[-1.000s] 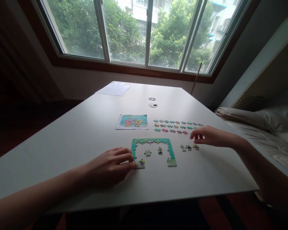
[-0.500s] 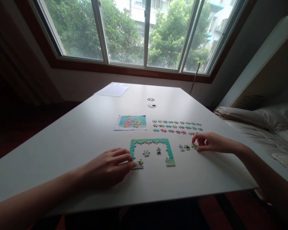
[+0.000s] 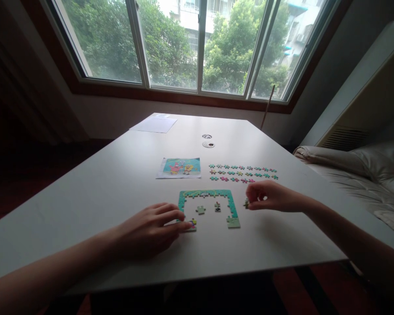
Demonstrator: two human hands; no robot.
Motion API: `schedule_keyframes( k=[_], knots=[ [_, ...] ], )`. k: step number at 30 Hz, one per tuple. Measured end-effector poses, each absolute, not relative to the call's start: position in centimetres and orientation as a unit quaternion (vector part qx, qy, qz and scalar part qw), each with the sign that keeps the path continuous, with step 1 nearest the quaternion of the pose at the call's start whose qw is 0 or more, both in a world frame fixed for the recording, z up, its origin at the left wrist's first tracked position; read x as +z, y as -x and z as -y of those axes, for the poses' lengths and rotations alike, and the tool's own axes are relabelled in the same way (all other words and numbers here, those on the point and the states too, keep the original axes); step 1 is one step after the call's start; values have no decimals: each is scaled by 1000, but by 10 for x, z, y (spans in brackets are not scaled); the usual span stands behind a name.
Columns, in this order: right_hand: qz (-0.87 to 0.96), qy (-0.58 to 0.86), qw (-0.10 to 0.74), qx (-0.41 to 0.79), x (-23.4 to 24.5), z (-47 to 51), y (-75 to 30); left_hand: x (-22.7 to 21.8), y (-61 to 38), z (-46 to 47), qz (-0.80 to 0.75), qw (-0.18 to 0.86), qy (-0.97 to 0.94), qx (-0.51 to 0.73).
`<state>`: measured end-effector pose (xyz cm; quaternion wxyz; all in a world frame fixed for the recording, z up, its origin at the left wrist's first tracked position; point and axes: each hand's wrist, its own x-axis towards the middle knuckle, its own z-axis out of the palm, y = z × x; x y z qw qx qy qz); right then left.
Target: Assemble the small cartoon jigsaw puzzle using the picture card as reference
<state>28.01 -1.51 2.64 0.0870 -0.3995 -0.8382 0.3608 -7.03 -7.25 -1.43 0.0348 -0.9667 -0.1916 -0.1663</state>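
Observation:
A partly built jigsaw frame point(image 3: 207, 194) in teal lies on the white table point(image 3: 118, 183), open at its near side. My left hand point(image 3: 151, 229) rests flat on the table, its fingertips touching the frame's near left corner piece point(image 3: 191, 225). Just right of the frame my right hand point(image 3: 269, 197) is closed in a pinch on a small puzzle piece point(image 3: 246, 203). Two loose pieces point(image 3: 201, 209) lie inside the frame. Rows of several loose pieces point(image 3: 243, 173) lie beyond my right hand. A cartoon reference picture point(image 3: 180, 167) lies behind the frame.
A sheet of paper point(image 3: 154, 124) lies at the table's far left. Two round cable grommets point(image 3: 208, 141) sit mid-table. A bed with bedding point(image 3: 357, 166) stands close to the table's right edge. Windows run along the far wall.
My right hand dropped from above the loose rows to the small pieces right of the frame, then slid left toward the frame with a piece pinched. My left hand stayed put.

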Motion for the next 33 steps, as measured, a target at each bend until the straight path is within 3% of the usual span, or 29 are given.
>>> schedule_keyframes(
  k=[11, 25, 33],
  knots=[
    [829, 355, 193, 387, 3, 46, -176, -13, 70, 72, 186, 27, 970, -153],
    [890, 340, 163, 257, -3, 44, -166, -11, 67, 73, 183, 27, 969, -164],
    [901, 316, 146, 260, -1, 41, -163, -12, 68, 73, 185, 31, 970, -155]
  ],
)
